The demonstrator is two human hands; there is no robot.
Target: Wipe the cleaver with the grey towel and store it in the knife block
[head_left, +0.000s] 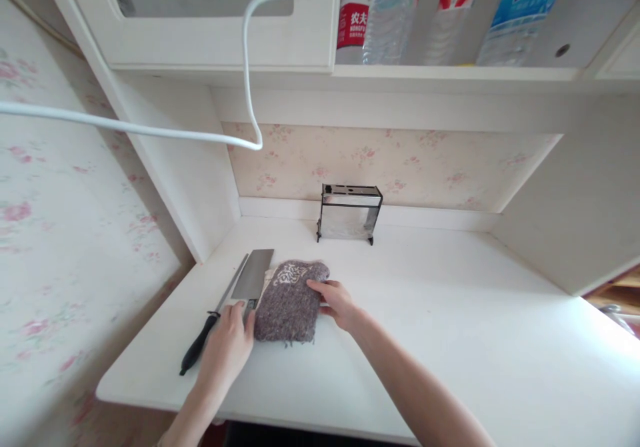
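My left hand (pixel 230 337) is closed around the dark handle of a cleaver (pixel 256 272), whose broad grey blade lies flat on the white tabletop. Just left of it rests a sharpening steel (pixel 200 343) with a black handle and a thin rod. A folded grey-brown woollen cloth (pixel 289 310) with a whitish patterned patch lies right of the cleaver, close against its handle. My right hand (pixel 337 303) grips the right edge of this cloth, one finger on top of it; the fingers underneath are partly hidden.
A metal-and-black framed holder (pixel 350 217) with clear sides stands at the back of the white table (pixel 450 340). Plastic bottles (pixel 520 17) sit on the shelf above. A white cable (pixel 175 133) hangs across the upper left. The table's rounded front-left corner is near.
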